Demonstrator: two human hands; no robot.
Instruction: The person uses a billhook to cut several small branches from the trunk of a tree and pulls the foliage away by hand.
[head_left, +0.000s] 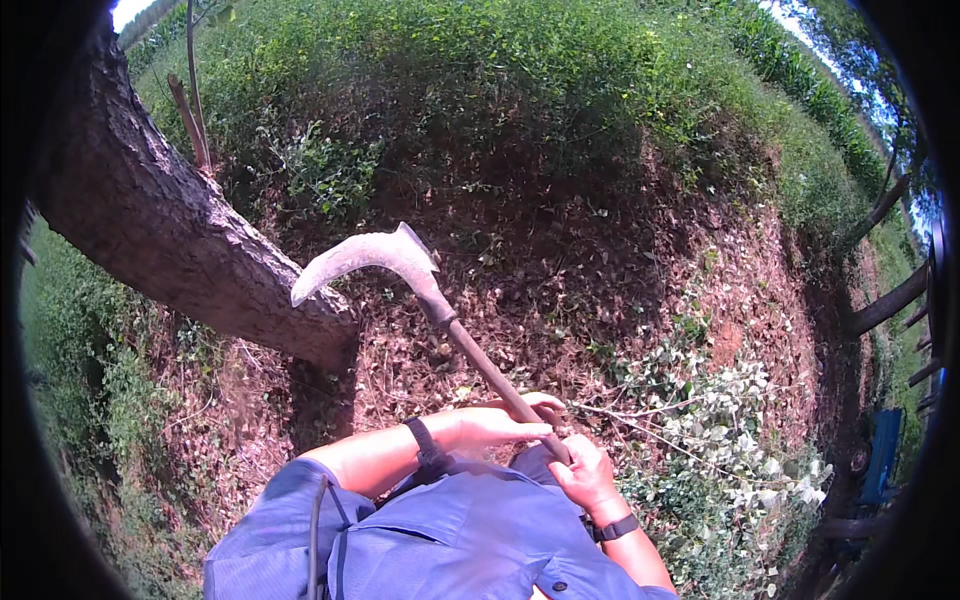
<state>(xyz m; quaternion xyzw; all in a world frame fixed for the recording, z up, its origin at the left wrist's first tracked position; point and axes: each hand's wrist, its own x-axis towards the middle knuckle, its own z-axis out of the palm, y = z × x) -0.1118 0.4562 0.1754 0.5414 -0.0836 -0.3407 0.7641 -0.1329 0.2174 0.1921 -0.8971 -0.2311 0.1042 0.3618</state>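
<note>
A billhook (367, 253) with a hooked, pale, worn metal blade slants up and to the left in front of my chest. Its blade curves over to the left, with a short spur on the outer side of the bend. A socket joins the blade to a long wooden handle (487, 363). My right hand (584, 472) is wrapped around the handle's lower end. Just above it, my left hand (510, 424) holds the handle loosely, thumb across the front and fingertips behind. The blade's tip overlaps the tree trunk in view; whether they touch I cannot tell.
A thick leaning tree trunk (202, 240) rises at the left, with a cut branch stub (187, 120). Cut leafy branches (720, 435) lie at the right on leaf litter. A weedy bank (487, 82) rises ahead. Farther right are more trunks (889, 300) and a blue vehicle (881, 457).
</note>
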